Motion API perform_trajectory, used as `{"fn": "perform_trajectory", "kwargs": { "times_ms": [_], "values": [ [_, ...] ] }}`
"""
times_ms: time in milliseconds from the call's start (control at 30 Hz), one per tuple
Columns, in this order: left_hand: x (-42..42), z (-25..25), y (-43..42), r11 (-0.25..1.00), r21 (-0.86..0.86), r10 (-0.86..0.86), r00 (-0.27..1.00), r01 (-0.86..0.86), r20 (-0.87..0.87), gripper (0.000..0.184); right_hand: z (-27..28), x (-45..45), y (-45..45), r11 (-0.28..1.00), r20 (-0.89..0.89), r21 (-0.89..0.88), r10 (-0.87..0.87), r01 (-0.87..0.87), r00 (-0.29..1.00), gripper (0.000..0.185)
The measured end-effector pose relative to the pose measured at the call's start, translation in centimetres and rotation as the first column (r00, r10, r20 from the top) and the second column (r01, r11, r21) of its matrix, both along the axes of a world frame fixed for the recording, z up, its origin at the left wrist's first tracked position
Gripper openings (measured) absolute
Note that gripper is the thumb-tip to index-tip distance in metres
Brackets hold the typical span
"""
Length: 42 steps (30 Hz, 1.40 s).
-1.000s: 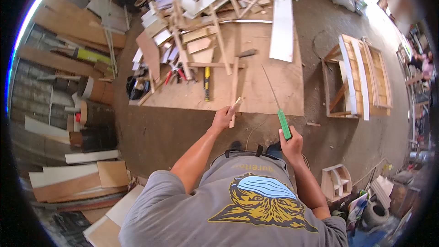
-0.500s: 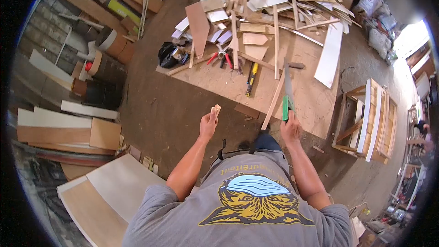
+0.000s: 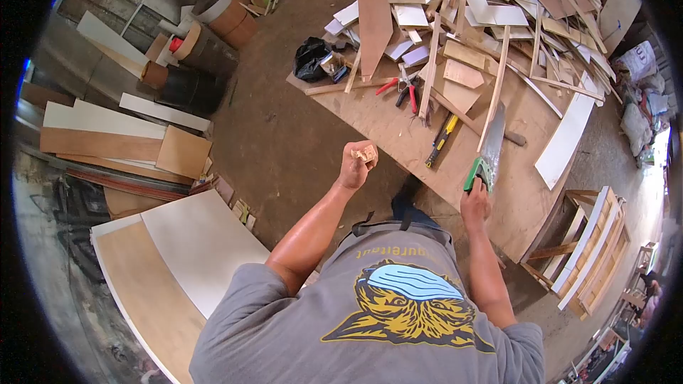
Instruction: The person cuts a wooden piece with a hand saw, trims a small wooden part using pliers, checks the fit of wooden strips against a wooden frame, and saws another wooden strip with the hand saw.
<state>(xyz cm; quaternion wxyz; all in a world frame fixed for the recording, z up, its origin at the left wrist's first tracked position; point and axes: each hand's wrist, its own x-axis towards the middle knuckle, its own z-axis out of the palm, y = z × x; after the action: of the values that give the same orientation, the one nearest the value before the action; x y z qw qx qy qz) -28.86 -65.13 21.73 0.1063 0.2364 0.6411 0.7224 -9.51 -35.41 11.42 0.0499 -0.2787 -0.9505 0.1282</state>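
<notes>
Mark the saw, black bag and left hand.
Saw (image 3: pixel 494 141): head view, on the blade.
Black bag (image 3: pixel 309 60): head view, on its crumpled middle.
Left hand (image 3: pixel 352 168): head view, on the middle of the fist.

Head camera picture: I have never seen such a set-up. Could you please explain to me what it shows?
There is no robot here, only a person with two bare hands. The camera sits on their head and looks forward and down, so their arms enter from below. The left hand holds a short wood piece; the right hand holds a green-handled saw. On the wooden worktop lie cut boards, a red-handled tool and a black bag.
</notes>
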Motion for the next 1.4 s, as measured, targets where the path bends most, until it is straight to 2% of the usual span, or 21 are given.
{"fn": "perform_trajectory", "kwargs": {
  "times_ms": [133, 267, 467, 567, 633, 767, 867, 1067, 1200, 1300, 1367, 1400],
  "values": [
    [-2.9, -0.3, 2.1, 1.0, -0.008, -0.019, 0.998, 0.019, 0.056, 0.091, -0.5, -1.9, 0.8, 1.0, 0.067, 0.003, 0.021, -0.021, 0.998, 0.045],
    [-4.6, -0.6, 4.3, 0.997, -0.071, 0.008, 1.0, -0.009, -0.011, 0.092, -1.7, -3.4, 2.1, 1.0, 0.113, 0.013, 0.019, -0.021, 0.993, 0.046],
    [-6.9, -0.7, 5.4, 0.994, -0.105, 0.005, 1.0, -0.002, 0.029, 0.095, -3.0, -5.2, 3.4, 0.998, 0.107, 0.007, 0.065, -0.066, 0.992, 0.055],
    [-8.2, -1.1, 5.4, 0.995, -0.095, -0.004, 1.0, 0.006, 0.02, 0.095, -2.7, -6.2, 3.7, 0.997, 0.172, -0.063, 0.049, -0.039, 0.984, 0.057],
    [-9.0, -2.0, 5.2, 0.998, -0.054, -0.024, 0.999, 0.026, 0.028, 0.093, -3.1, -6.7, 3.6, 0.996, 0.15, -0.069, 0.067, -0.057, 0.986, 0.055],
    [-9.8, -2.7, 5.1, 0.995, -0.096, -0.023, 0.998, 0.028, 0.054, 0.093, -3.4, -7.5, 3.6, 0.992, 0.201, -0.108, 0.09, -0.069, 0.976, 0.055],
    [-10.4, -2.9, 5.3, 0.994, -0.109, -0.017, 0.995, 0.028, 0.103, 0.093, -1.6, -8.9, 3.4, 0.987, 0.214, -0.153, 0.083, -0.05, 0.973, 0.056],
    [-12.2, -3.4, 5.1, 0.992, -0.125, 0.0, 0.989, 0.019, 0.149, 0.091, 4.8, -16.0, 4.0, 0.969, 0.51, -0.237, 0.064, 0.068, 0.857, 0.049],
    [-13.3, -2.8, 4.8, 0.997, -0.064, 0.049, 0.982, -0.038, 0.181, 0.086, 3.9, -20.4, 3.2, 0.947, 0.321, -0.311, 0.188, -0.085, 0.928, 0.047],
    [-14.1, -1.9, 4.2, 0.977, -0.177, 0.132, 0.99, -0.12, 0.058, 0.087, 3.7, -24.0, 1.4, 0.888, 0.18, -0.416, 0.293, -0.197, 0.939, 0.046],
    [-14.8, -2.0, 3.3, 0.972, -0.174, 0.178, 0.979, -0.159, 0.101, 0.083, 3.2, -26.0, -0.4, 0.852, 0.069, -0.457, 0.322, -0.257, 0.944, 0.045],
    [-15.0, -2.1, 2.8, 0.969, -0.173, 0.198, 0.972, -0.175, 0.125, 0.081, 3.0, -27.2, -1.4, 0.84, 0.092, -0.48, 0.334, -0.252, 0.938, 0.048]
  ]
}}
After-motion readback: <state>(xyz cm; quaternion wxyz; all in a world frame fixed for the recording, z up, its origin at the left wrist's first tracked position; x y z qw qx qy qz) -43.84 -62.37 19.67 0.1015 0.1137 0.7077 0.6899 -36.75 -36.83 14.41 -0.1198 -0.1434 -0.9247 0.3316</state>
